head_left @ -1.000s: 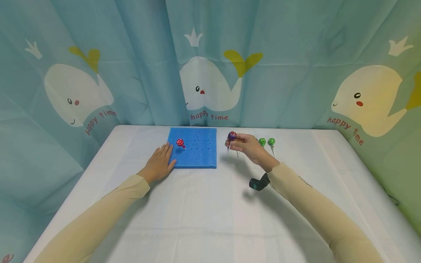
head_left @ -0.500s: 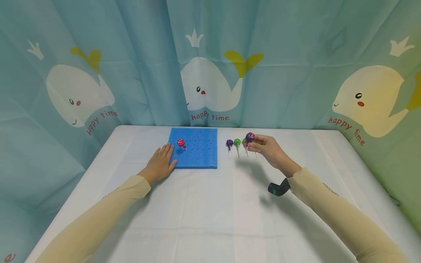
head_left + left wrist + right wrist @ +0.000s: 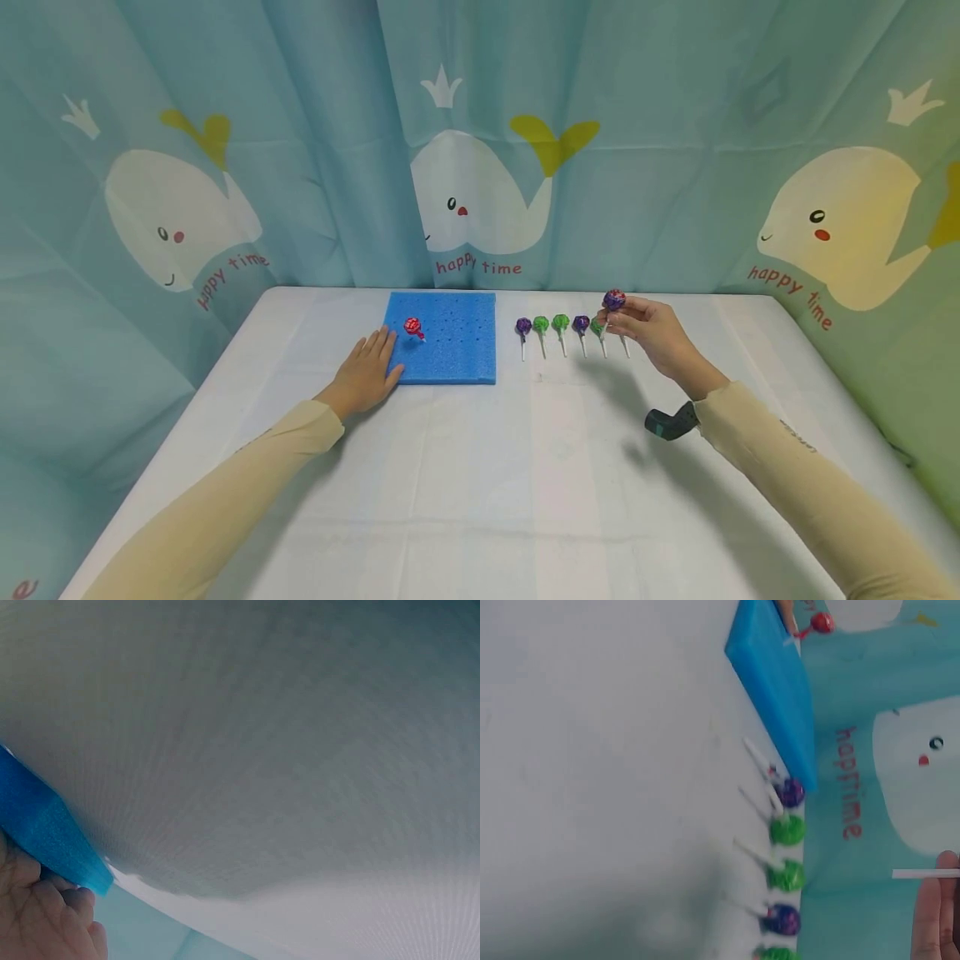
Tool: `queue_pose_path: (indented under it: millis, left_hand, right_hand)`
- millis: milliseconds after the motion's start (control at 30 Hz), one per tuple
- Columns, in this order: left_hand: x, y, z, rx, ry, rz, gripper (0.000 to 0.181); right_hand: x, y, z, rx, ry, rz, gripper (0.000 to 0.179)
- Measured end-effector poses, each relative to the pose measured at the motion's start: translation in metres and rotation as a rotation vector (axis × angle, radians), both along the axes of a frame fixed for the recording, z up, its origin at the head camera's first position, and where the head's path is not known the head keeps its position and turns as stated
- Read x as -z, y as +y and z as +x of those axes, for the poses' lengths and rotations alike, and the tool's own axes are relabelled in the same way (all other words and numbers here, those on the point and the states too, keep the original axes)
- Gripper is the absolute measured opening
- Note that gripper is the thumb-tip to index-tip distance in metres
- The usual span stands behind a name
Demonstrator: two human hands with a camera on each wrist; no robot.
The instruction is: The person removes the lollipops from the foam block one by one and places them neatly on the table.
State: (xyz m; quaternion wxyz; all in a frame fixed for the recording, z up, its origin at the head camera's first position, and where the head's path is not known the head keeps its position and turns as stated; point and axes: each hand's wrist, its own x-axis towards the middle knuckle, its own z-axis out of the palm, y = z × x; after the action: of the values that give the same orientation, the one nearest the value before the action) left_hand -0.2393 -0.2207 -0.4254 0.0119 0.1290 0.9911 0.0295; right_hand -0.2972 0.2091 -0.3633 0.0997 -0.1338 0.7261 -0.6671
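My right hand (image 3: 658, 333) pinches a purple-and-red wrapped lollipop (image 3: 614, 300) by its white stick, above the right end of a row of lollipops. In the right wrist view the held stick (image 3: 922, 874) juts from the fingers; its candy head is outside that view. Flat on the left edge of a blue foam board (image 3: 457, 362) rests my left hand (image 3: 363, 375). A red lollipop (image 3: 412, 326) stands tilted in the board. Right of the board lie a purple lollipop (image 3: 522, 326), a green lollipop (image 3: 542, 324) and several more, the rightmost partly hidden by my right hand.
The board has rows of small holes. A white cloth covers the table (image 3: 450, 483), and a whale-print curtain (image 3: 645, 217) hangs right behind it. A dark device (image 3: 670, 422) is attached at my right wrist.
My right hand has moved right along the row with the lollipop in its fingers, uncovering several lollipops on the table. The left hand stays on the board.
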Motion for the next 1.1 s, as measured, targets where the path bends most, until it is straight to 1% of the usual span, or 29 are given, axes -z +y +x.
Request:
queue_pose_path:
  millis: [67,133,333,467,567,633,733,867,933,967,1100]
  left_hand:
    - [0.0,0.0,0.0,0.002,0.002,-0.001,0.063]
    - [0.001,0.0,0.0,0.002,0.002,0.006,0.063]
    - [0.001,-0.001,-0.001,0.01,0.0,0.022,0.064]
    - [0.0,0.0,0.0,0.01,-0.003,0.022,0.063]
    - [-0.001,0.0,0.001,0.007,-0.004,0.017,0.063]
    - [-0.002,0.001,0.001,0.008,-0.002,0.015,0.063]
    - [-0.002,0.001,0.001,0.004,-0.005,0.011,0.063]
    - [-0.002,0.001,0.002,0.0,-0.004,0.018,0.063]
    - [-0.002,0.001,0.002,0.002,-0.004,0.023,0.062]
    - [-0.002,0.001,0.002,0.002,-0.003,0.025,0.062]
    - [-0.002,0.001,0.002,0.002,-0.003,0.02,0.062]
  right_hand:
    - [0.001,0.006,-0.003,0.013,0.006,-0.025,0.016]
    - [0.002,0.013,-0.006,0.031,0.009,-0.041,0.012]
    - [0.003,0.034,-0.015,0.127,0.027,0.025,0.01]
    - [0.007,0.047,-0.022,0.175,-0.004,-0.029,0.013]
    - [0.009,0.053,-0.025,0.194,-0.018,-0.043,0.015]
    - [0.009,0.057,-0.025,0.206,-0.032,-0.02,0.014]
    - [0.01,0.062,-0.025,0.216,-0.067,-0.018,0.014]
    - [0.014,0.067,-0.027,0.24,-0.11,-0.016,0.008]
    - [0.016,0.069,-0.029,0.257,-0.126,0.006,0.005]
    - [0.017,0.07,-0.029,0.267,-0.141,-0.004,0.004]
    - [0.021,0.073,-0.032,0.275,-0.146,0.086,0.006]
